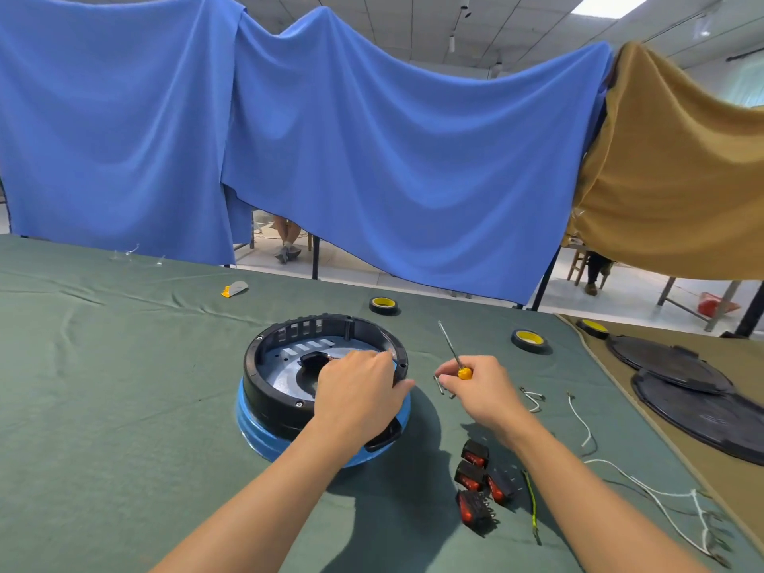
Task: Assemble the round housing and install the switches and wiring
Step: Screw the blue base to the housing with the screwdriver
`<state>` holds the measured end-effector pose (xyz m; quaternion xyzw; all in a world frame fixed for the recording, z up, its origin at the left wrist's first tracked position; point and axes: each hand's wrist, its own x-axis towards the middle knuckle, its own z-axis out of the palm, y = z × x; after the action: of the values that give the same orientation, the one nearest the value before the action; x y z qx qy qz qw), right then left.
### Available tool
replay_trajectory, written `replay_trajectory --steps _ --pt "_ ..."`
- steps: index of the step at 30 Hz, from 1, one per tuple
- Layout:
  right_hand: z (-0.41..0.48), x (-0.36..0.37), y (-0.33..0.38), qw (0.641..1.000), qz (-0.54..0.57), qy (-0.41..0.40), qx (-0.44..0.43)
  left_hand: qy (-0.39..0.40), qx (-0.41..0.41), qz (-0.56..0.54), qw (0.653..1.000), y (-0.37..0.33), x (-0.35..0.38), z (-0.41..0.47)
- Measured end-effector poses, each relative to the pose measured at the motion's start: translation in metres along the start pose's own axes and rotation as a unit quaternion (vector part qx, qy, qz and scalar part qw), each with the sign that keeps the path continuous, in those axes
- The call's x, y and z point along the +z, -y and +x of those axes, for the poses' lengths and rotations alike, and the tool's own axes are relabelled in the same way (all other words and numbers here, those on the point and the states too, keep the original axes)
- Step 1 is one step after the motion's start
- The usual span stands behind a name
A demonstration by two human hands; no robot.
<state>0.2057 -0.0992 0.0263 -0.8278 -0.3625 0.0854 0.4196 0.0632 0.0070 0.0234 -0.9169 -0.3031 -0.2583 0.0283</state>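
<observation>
The round black housing (273, 378) sits on a blue base (256, 432) on the green cloth, open side up, with a grey plate inside. My left hand (359, 390) grips its right rim, thumb outside and fingers over the edge. My right hand (479, 386) holds a thin screwdriver (450, 349) by its yellow handle, shaft pointing up and away, while its fingertips pinch at small screws (442, 388) on the cloth. Several black-and-red rocker switches (475, 481) lie near my right forearm. White wires (583, 423) and a green-yellow wire (531, 502) lie to the right.
Two black tape rolls with yellow cores (384, 304) (529, 339) lie behind the housing, a third (593, 327) at the tan cloth's edge. Round black covers (678, 366) are stacked at the right. A small yellow-grey tool (235, 288) lies far left. Blue and tan curtains hang behind.
</observation>
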Motion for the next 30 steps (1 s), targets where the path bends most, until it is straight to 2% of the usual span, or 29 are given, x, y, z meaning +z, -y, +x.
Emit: replay_trajectory --steps 4,9,15,19,30 --pt "-0.007 0.001 0.008 0.999 0.051 -0.008 -0.012 0.022 0.009 0.030 0.999 0.000 0.001 -0.002" --pt "-0.011 0.002 0.022 0.996 0.060 -0.009 -0.069 0.043 0.066 -0.009 0.997 0.020 -0.005 -0.006" --pt "-0.015 0.006 0.040 0.987 -0.035 0.056 -0.146 0.066 0.110 -0.063 0.990 0.049 -0.013 -0.018" --pt "-0.017 0.012 0.046 0.977 -0.087 0.069 -0.181 0.061 0.126 -0.074 0.987 0.053 -0.014 -0.021" --pt "-0.012 0.014 0.053 0.968 -0.135 0.091 -0.193 0.059 0.149 -0.083 0.984 0.052 -0.014 -0.021"
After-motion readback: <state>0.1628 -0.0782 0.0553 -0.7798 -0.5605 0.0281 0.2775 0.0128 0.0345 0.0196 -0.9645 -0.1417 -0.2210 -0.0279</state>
